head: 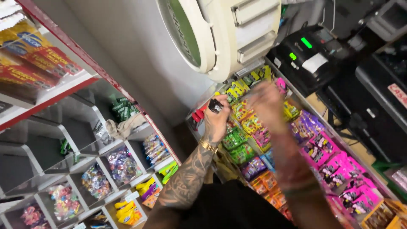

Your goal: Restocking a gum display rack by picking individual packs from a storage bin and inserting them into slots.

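Rows of small glossy sweet packets in yellow, green, purple and orange fill the sloping display rack, with bright pink cartons along its right side. The tattooed left hand (gold bracelet at the wrist) grips a small black rectangular pack above the rack's upper left end. The right hand is motion-blurred over the packets; I cannot tell its grip. Clear plastic bins of wrapped candies stand left
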